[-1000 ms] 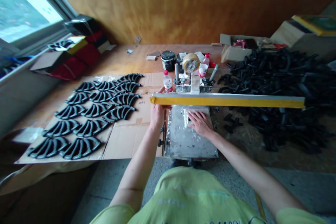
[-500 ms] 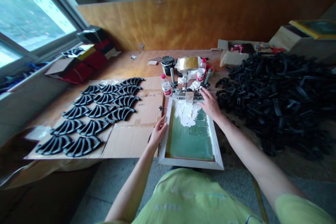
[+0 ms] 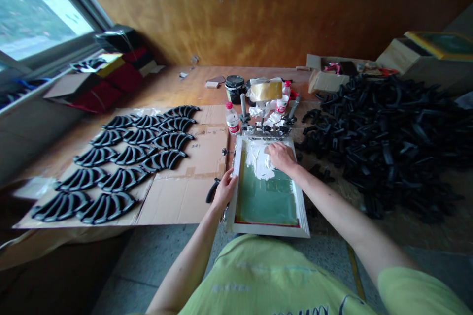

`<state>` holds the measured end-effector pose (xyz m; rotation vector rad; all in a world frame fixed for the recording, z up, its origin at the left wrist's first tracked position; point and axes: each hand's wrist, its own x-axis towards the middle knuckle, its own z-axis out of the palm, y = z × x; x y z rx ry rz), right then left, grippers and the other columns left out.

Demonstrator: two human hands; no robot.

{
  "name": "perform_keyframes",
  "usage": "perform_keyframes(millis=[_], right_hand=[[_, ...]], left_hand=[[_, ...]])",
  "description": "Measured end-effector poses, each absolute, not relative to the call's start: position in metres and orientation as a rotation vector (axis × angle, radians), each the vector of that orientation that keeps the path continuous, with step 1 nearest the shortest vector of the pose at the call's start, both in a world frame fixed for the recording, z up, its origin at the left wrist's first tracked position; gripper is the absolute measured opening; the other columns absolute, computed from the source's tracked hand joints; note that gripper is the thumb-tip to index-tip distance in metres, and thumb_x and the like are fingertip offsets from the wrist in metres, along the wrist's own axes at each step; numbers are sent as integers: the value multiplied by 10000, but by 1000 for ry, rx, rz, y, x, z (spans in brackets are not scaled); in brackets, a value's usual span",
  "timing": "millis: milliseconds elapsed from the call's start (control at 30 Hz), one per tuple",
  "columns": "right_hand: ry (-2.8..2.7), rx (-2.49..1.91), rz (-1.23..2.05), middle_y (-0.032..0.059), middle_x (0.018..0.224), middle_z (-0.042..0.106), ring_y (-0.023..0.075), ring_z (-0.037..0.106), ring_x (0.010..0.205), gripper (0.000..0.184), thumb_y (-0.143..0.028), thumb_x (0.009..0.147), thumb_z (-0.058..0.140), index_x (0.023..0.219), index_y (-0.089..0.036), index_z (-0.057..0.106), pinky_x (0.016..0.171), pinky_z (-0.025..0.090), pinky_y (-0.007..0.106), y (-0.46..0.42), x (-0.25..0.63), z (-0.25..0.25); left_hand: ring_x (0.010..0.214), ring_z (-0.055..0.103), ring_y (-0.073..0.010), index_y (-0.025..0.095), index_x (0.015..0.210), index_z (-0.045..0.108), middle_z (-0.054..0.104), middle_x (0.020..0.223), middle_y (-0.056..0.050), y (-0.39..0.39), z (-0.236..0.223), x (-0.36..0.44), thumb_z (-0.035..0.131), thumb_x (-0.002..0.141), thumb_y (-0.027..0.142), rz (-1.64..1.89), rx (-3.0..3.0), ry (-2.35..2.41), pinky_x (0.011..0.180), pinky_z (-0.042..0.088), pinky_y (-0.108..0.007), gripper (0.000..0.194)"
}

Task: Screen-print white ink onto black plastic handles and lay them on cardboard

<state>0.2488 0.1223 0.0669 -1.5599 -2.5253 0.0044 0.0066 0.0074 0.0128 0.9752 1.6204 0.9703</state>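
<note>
A white screen-printing frame (image 3: pixel 268 229) with green mesh (image 3: pixel 266 198) lies flat in front of me, hinged at its far end to a metal clamp (image 3: pixel 264 128). White ink (image 3: pixel 257 162) is smeared over the far part of the mesh. My left hand (image 3: pixel 224 189) grips the frame's left rim, fingers curled over it. At the top of the mesh, my right hand (image 3: pixel 281 156) has its fingers bent down at the ink's edge. What they hold is hidden.
Rows of black curved parts (image 3: pixel 129 155) lie on flattened cardboard (image 3: pixel 173 202) to the left. A big heap of black parts (image 3: pixel 391 138) fills the right. Behind the clamp stand a small bottle (image 3: pixel 232 119), a black pot (image 3: pixel 235 87) and a tape roll (image 3: pixel 266 90).
The frame, raised a second ago, has come down flat. My left hand slid down to its left rim. My right hand left the metal plate and now sits on the inked mesh.
</note>
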Motion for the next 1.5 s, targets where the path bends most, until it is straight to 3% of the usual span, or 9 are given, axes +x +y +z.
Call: perform_keyframes(millis=[233, 533, 633, 800, 867, 1033, 1167, 1300, 1500], right_hand=[[-2879, -898, 137, 76, 872, 651, 216, 552, 902, 152, -100, 837, 518, 880, -169, 648, 715, 387, 300, 76, 261, 82], [-2752, -1044, 34, 93, 899, 649, 231, 552, 933, 159, -93, 855, 513, 894, -151, 655, 762, 410, 309, 72, 257, 74], [-2683, -1078, 140, 69, 913, 667, 217, 578, 928, 110, -200, 886, 574, 952, -182, 660, 778, 428, 298, 75, 255, 79], [-2400, -1465, 162, 49, 1028, 700, 219, 633, 896, 487, -347, 862, 669, 1328, -278, 549, 748, 449, 295, 137, 246, 111], [-2283, -1593, 151, 62, 1012, 708, 230, 645, 865, 513, -393, 879, 640, 1366, -280, 522, 742, 454, 310, 162, 259, 123], [-1899, -1861, 225, 84, 937, 718, 238, 649, 834, 338, -356, 961, 449, 1209, -197, 615, 760, 469, 341, 171, 330, 110], [-1935, -1913, 405, 88, 862, 705, 231, 639, 800, 241, -345, 901, 547, 999, -162, 669, 743, 480, 339, 133, 343, 57], [-2311, -1573, 393, 71, 1008, 678, 238, 602, 974, 273, -309, 809, 708, 1061, -212, 662, 861, 463, 363, 92, 305, 26], [-2347, -1344, 259, 79, 956, 643, 233, 552, 971, 130, -255, 917, 580, 990, -205, 675, 882, 451, 358, 25, 242, 44]], left_hand=[[819, 646, -208, 232, 1262, 632, 700, 849, -30, 7, 16, 7, 658, 768, 487, 972, 979, 1629, 741, 502, -299, 556], [813, 637, -189, 184, 1358, 549, 706, 932, -58, 7, 8, 3, 583, 822, 561, 925, 1051, 1573, 710, 482, -279, 656], [779, 637, -184, 177, 1363, 538, 710, 900, -57, 8, 13, 5, 598, 809, 566, 944, 1020, 1546, 662, 474, -266, 679], [690, 623, -160, 188, 1372, 528, 705, 843, -35, 7, 48, 1, 640, 771, 591, 990, 949, 1460, 592, 457, -240, 732], [665, 613, -148, 204, 1309, 589, 702, 847, -30, 9, 70, -1, 590, 792, 635, 1020, 936, 1438, 571, 450, -233, 673], [741, 648, -164, 198, 1118, 671, 705, 945, -58, 41, 126, 4, 498, 838, 659, 1278, 905, 1272, 627, 512, -261, 567], [828, 660, -170, 189, 1106, 631, 688, 962, -57, 75, 145, 18, 572, 818, 550, 1497, 875, 1145, 694, 544, -283, 466], [708, 627, -120, 191, 1121, 583, 669, 867, -39, 61, 118, 41, 544, 832, 584, 1493, 741, 1232, 626, 516, -229, 490], [755, 665, -184, 174, 1096, 569, 689, 902, -83, -6, 52, 87, 542, 775, 714, 804, 562, 1196, 623, 538, -300, 629]])
